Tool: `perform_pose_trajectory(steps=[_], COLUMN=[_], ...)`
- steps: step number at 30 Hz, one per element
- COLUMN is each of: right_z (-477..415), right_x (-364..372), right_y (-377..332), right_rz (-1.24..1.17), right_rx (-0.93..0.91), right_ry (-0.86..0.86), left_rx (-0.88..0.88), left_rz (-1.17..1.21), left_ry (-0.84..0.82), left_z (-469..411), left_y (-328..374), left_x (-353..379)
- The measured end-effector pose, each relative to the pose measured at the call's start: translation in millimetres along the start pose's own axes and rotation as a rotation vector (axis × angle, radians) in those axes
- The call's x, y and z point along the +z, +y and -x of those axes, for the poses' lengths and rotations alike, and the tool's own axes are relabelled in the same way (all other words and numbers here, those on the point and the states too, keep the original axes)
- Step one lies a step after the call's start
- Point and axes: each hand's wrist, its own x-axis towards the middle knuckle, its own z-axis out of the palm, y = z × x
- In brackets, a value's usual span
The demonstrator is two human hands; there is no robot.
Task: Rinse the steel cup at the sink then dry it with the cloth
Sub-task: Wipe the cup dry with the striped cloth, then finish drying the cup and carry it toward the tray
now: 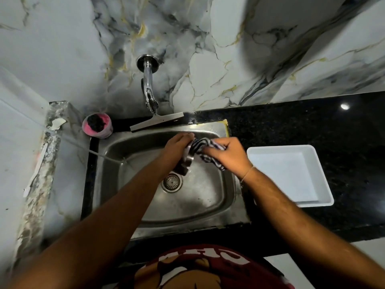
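Note:
Over the steel sink (208,207), both my hands meet. My left hand (177,149) grips the steel cup (186,161), which is mostly hidden by the hand and the cloth; only a dark metallic side shows. My right hand (227,154) is closed on the black-and-white striped cloth (203,146), which is pressed against and wrapped over the cup's upper part. A corner of the cloth hangs below my right hand. The tap (149,88) above the sink shows no running water.
A white rectangular tray (320,174) lies on the black granite counter (312,122) right of the sink. A pink cup holding a dark scrubber (96,125) stands at the sink's back left corner. A squeegee (156,122) rests behind the sink. The drain (171,182) lies below my hands.

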Motion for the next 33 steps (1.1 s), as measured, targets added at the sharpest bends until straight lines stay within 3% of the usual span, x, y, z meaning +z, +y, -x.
perform_pose_trajectory(steps=[4, 5, 8, 10, 12, 15, 17, 19, 23, 28, 30, 33], right_z=[15, 16, 15, 16, 19, 28, 44, 59, 77, 83, 84, 79], right_x=[-13, -13, -10, -12, -23, -49, -75, -102, -161, -214, -222, -223], right_y=[13, 20, 45, 59, 74, 100, 113, 127, 154, 169, 179, 198], right_rz=[0.227, 0.358, 0.745, 0.637, 0.235, -0.607, -0.994, -1.073, -0.507, 0.075, 0.378, 0.869], right_rx=[-0.155, -0.172, -0.018, 0.141, 0.264, 0.491, 0.615, 0.612, 0.527, 0.400, 0.335, 0.300], right_ry=[0.475, 0.504, 0.375, 0.363, 0.403, 0.405, 0.345, 0.349, 0.572, 0.727, 0.665, 0.361], left_rx=[0.541, 0.578, 0.391, 0.366, 0.296, -0.172, -0.332, -0.317, -0.248, -0.004, 0.101, 0.112], left_rz=[-0.861, -1.030, -1.240, -1.132, -0.774, -0.029, 0.138, 0.151, 0.000, -0.378, -0.498, -0.623], left_ry=[0.468, 0.507, 0.349, 0.308, 0.222, -0.022, -0.164, -0.223, -0.126, -0.107, -0.122, -0.169], left_z=[4, 1, -5, -10, -13, -22, -27, -34, -40, -55, -63, -78], left_y=[-10, -13, -30, -38, -40, -36, -39, -45, -40, -30, -30, -34], left_x=[8, 12, 19, 25, 36, 50, 56, 70, 133, 214, 241, 271])
